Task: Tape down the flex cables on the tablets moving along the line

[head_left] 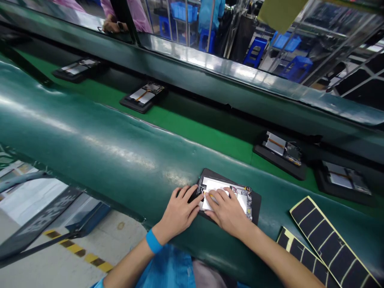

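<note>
An opened tablet (242,201), its white battery and circuit board showing, lies on a black pad (256,204) at the near edge of the green bench. My left hand (181,208) rests at the tablet's left end, fingers stretched out and the fingertips on its edge. Across the battery lies my right hand (226,210), its fingers spread and pressed down near the left hand's fingertips. A bit of orange-yellow shows by the right fingertips; the surface under them is hidden.
Sheets of black adhesive strips (333,236) lie to the right. Beyond the bench edge, a green conveyor belt (192,134) carries several opened tablets on black pads, one tablet (143,96) at upper left. A co-worker's hand (111,26) is across the line.
</note>
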The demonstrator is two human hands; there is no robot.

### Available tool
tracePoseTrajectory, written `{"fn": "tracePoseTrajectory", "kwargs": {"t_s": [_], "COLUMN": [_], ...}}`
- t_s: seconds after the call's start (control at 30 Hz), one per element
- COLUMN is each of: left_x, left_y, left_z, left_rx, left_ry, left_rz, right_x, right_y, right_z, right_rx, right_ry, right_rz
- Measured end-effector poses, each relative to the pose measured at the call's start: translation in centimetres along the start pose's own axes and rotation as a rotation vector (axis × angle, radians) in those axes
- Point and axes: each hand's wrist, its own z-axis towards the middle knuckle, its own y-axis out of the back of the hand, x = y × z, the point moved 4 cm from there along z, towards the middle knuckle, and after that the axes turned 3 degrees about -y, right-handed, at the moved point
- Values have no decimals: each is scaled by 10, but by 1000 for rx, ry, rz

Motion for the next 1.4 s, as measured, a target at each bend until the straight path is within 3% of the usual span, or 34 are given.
{"fn": "tracePoseTrajectory", "kwargs": {"t_s": [0.27, 0.47, 0.73, 0.83, 1.03, 1.13, 1.4], "left_x": [3, 3, 1, 3, 10, 9, 1], "left_y": [-2, -2, 4, 4, 8, 10, 13], "left_z": [-3, -1, 5, 4, 2, 4, 8], "left_rx": [-2, 26, 68, 65, -116, -128, -95], "left_ry": [-21, -63, -71, -25, 135, 174, 189], "left_rz": [-16, 27, 33, -57, -446, -581, -629], "right_x": [-2, -19, -28, -30, -35, -29, -19], "right_y": [2, -1, -10, -9, 4, 13, 14], "right_z": [5, 19, 45, 45, 32, 30, 33], "right_rx": [22, -75, 58, 59, -45, -93, -94], "right_ry": [16, -107, -251, -242, -206, -130, -83], "right_rz": [46, 320, 390, 412, 634, 685, 739]}}
